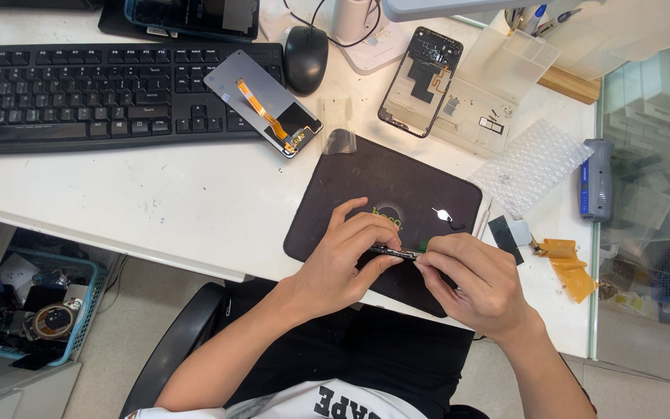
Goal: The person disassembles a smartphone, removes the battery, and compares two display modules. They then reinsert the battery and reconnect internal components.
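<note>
While both hands (343, 260) (471, 279) pinch a small part (395, 252), black mat (397, 182), white desk (157, 194)

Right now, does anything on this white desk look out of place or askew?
Yes. A grey phone screen panel with an orange flex cable lies tilted across the right end of the black keyboard, covering some keys. An opened black phone frame lies slanted beside a clear plastic tray. Crumpled yellow tape lies near the desk edge.
</note>
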